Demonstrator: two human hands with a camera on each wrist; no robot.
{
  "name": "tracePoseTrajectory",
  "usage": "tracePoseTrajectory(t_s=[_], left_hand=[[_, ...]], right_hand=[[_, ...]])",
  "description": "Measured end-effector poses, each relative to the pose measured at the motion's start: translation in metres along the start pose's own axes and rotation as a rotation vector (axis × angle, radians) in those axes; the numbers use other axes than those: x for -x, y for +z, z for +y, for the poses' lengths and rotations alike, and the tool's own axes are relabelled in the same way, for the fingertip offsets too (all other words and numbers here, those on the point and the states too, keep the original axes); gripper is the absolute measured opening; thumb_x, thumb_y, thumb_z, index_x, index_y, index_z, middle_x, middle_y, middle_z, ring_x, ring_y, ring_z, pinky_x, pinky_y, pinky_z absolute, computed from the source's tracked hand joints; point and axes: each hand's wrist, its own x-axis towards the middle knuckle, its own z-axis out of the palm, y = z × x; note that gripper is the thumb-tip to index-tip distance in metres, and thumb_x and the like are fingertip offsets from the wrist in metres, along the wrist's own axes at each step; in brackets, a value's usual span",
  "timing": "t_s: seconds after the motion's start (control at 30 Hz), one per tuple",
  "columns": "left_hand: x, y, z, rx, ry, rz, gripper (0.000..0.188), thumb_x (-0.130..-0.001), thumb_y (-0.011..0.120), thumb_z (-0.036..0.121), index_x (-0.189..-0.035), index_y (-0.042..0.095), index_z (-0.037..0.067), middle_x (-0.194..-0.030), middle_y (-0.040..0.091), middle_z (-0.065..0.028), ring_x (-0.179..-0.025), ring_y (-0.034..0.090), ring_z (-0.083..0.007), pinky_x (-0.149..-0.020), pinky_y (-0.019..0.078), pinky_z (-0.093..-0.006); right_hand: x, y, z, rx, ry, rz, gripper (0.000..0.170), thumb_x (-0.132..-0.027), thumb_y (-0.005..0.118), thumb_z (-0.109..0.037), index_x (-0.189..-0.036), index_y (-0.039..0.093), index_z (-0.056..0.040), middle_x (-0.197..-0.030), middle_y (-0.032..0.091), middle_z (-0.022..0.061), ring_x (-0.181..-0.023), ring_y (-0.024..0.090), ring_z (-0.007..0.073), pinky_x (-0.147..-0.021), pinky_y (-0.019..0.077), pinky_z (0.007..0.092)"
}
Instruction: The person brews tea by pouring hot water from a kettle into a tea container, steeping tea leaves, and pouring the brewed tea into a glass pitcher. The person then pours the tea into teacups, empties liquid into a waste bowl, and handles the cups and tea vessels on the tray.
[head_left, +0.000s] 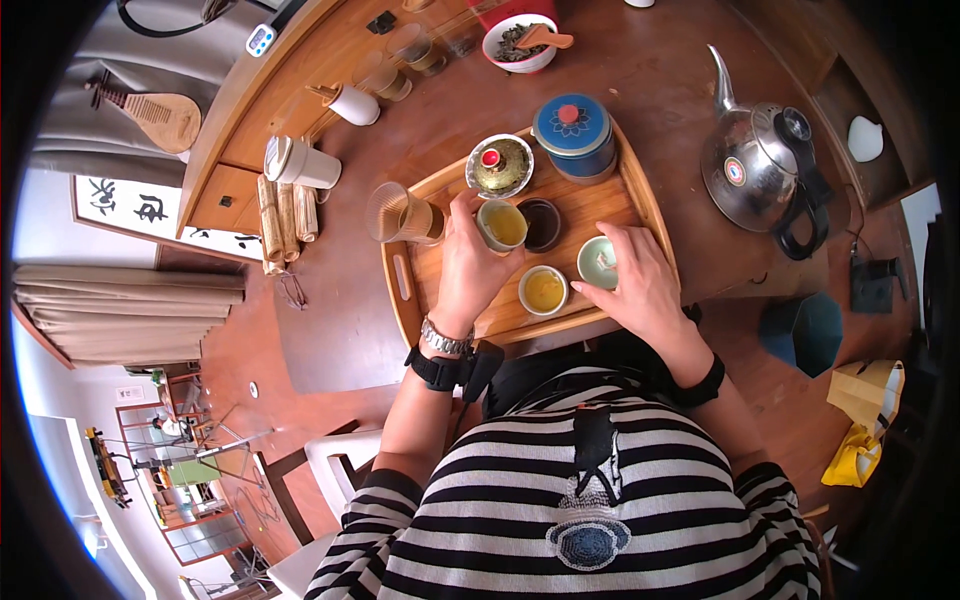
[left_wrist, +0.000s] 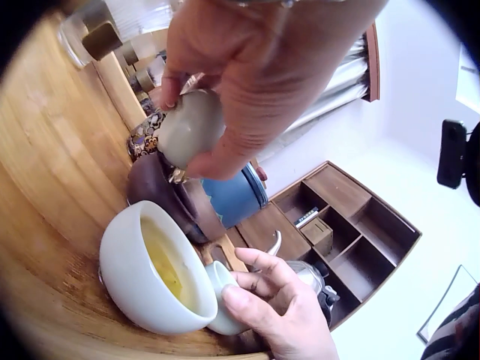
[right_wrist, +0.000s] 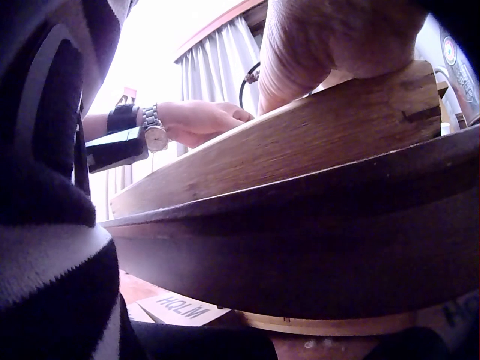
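My left hand [head_left: 468, 262] grips a small pale cup [head_left: 502, 225] of yellow tea by its rim, close beside a dark cup [head_left: 541, 224]. In the left wrist view this held cup [left_wrist: 192, 129] is tilted above the tray, fingers and thumb on opposite sides. My right hand [head_left: 642, 278] pinches a pale green cup [head_left: 594, 264] at the tray's right side. Between the hands stands a white cup [head_left: 543, 291] of yellow tea, large in the left wrist view. The right wrist view shows my right hand [right_wrist: 341, 41] over the tray edge, its cup hidden.
The wooden tray [head_left: 404, 318] also bears a lidded tea bowl [head_left: 500, 168], a blue tin [head_left: 575, 140] and a ribbed glass pitcher [head_left: 398, 214]. A steel kettle [head_left: 742, 165] stands to the right. Behind is a bowl of tea leaves [head_left: 517, 44]; bamboo rolls [head_left: 287, 215] lie left.
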Motion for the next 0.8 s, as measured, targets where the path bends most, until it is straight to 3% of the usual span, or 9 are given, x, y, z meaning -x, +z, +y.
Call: tracePoseTrajectory(t_s=[0.2,0.33,0.5,0.73,0.8], left_hand=[[-0.001,0.001,0.011,-0.199,0.147,0.009,0.070,-0.058,0.067,-0.002,-0.119,0.034,-0.007,-0.101,0.052,-0.0214,-0.093,0.047,-0.0376,-0.082,0.0413,-0.0417],[0.000,0.002,0.016,-0.334,0.190,-0.012,0.066,-0.059,0.065,-0.004,-0.118,0.036,-0.003,-0.106,0.051,-0.0191,-0.097,0.048,-0.0361,-0.084,0.0428,-0.0401],[0.002,0.005,0.014,-0.468,0.316,-0.028,0.066,-0.058,0.062,-0.008,-0.119,0.037,-0.003,-0.103,0.052,-0.0176,-0.090,0.047,-0.0356,-0.080,0.0416,-0.0415],[0.013,-0.002,0.014,-0.469,0.234,0.041,0.067,-0.058,0.067,-0.002,-0.119,0.040,0.000,-0.100,0.053,-0.0155,-0.095,0.046,-0.0333,-0.084,0.0399,-0.0402],[0.022,-0.004,0.007,-0.239,0.072,0.097,0.069,-0.058,0.072,0.003,-0.120,0.040,0.002,-0.101,0.054,-0.0131,-0.098,0.045,-0.0321,-0.086,0.0391,-0.0400]], right_hand=[[0.001,0.000,0.001,-0.001,-0.015,0.002,0.064,-0.066,0.074,-0.022,-0.116,0.043,0.0008,-0.098,0.053,0.0169,-0.091,0.050,0.0317,-0.082,0.0418,0.0388],[0.001,0.001,0.002,-0.012,-0.034,0.042,0.064,-0.064,0.076,-0.022,-0.116,0.044,-0.0036,-0.096,0.052,0.0155,-0.090,0.051,0.0324,-0.079,0.0432,0.0392],[0.001,0.001,0.001,0.006,-0.029,0.027,0.064,-0.063,0.076,-0.022,-0.116,0.044,-0.0040,-0.096,0.052,0.0153,-0.090,0.051,0.0321,-0.079,0.0431,0.0390],[0.000,-0.001,-0.002,0.046,-0.010,-0.043,0.065,-0.064,0.074,-0.019,-0.117,0.043,0.0007,-0.099,0.051,0.0160,-0.094,0.049,0.0310,-0.085,0.0408,0.0381],[0.001,0.000,-0.001,0.061,-0.010,-0.052,0.065,-0.064,0.074,-0.018,-0.117,0.043,0.0006,-0.099,0.050,0.0162,-0.094,0.049,0.0309,-0.084,0.0408,0.0380]])
